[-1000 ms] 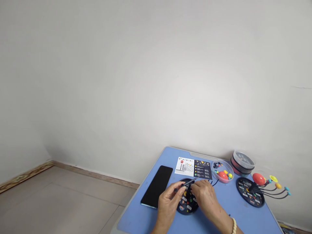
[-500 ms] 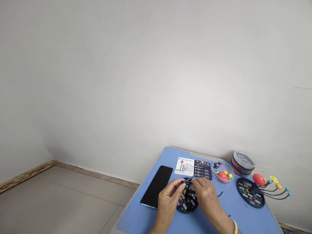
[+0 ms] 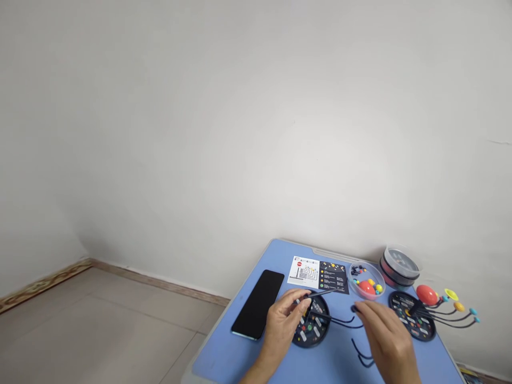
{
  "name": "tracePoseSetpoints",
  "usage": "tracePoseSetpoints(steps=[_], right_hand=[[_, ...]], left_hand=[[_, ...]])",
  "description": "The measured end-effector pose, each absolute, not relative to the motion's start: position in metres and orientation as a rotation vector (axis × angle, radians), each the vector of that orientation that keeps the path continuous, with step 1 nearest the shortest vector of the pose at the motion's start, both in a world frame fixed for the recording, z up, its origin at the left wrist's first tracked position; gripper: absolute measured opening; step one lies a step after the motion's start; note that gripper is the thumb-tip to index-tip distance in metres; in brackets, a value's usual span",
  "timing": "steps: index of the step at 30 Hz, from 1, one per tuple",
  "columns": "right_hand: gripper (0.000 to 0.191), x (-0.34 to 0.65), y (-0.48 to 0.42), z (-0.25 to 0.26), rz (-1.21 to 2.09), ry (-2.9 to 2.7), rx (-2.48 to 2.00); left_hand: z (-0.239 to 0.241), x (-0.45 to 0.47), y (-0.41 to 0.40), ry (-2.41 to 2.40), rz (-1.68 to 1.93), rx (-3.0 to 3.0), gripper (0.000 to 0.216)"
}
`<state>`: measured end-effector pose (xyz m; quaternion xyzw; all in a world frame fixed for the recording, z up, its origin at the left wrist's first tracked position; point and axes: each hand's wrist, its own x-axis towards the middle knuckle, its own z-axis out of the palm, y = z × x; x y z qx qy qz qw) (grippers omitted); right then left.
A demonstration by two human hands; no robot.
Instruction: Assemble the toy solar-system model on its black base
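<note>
My left hand (image 3: 282,322) pinches a thin black rod (image 3: 323,292) between thumb and fingers, just above a round black base (image 3: 314,337) printed with coloured planets. Curved black arms (image 3: 338,320) reach rightward from the post on that base. To the right of it, my right hand (image 3: 386,336) is closed, with a small dark piece (image 3: 353,308) at its fingertips. Below its fingers, loose curved black arms (image 3: 358,349) lie on the blue table, partly hidden by the hand.
A phone (image 3: 258,304) lies at the left. Behind the base are an instruction sheet (image 3: 304,272), a clear tub (image 3: 358,293) of coloured balls and small black parts, and stacked round containers (image 3: 400,266). An assembled solar system model (image 3: 426,294) stands at the right edge.
My right hand has moved away from the base to the right, with a small dark piece at its fingertips. The rod in my left hand now lies nearer level.
</note>
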<state>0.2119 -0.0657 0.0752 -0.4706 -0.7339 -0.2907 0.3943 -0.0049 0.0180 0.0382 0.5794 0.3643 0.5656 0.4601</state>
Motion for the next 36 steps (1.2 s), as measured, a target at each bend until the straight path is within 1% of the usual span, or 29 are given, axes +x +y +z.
tracePoseSetpoints(steps=[5, 10, 13, 19, 26, 36], right_hand=[[0.021, 0.277, -0.094, 0.040, -0.854, -1.878, -1.420], [0.038, 0.302, -0.097, -0.003, -0.759, -2.022, -1.671], [0.043, 0.302, -0.090, -0.014, -0.683, -2.056, -1.739], [0.046, 0.297, -0.081, -0.007, -0.602, -2.065, -1.734], [0.046, 0.290, -0.082, 0.001, -0.613, -2.048, -1.685], [0.049, 0.288, -0.083, 0.005, -0.651, -2.064, -1.678]], left_hand=[[0.033, 0.002, 0.026, 0.879, 1.367, 1.487, 0.029], [0.030, 0.007, 0.029, 0.867, 1.354, 1.519, 0.029], [0.032, 0.007, 0.029, 0.877, 1.331, 1.512, 0.030], [0.041, 0.005, 0.028, 0.946, 1.255, 1.485, 0.029], [0.050, 0.006, 0.027, 0.956, 1.136, 1.414, 0.021], [0.054, 0.000, 0.032, 0.917, 1.052, 1.462, 0.020]])
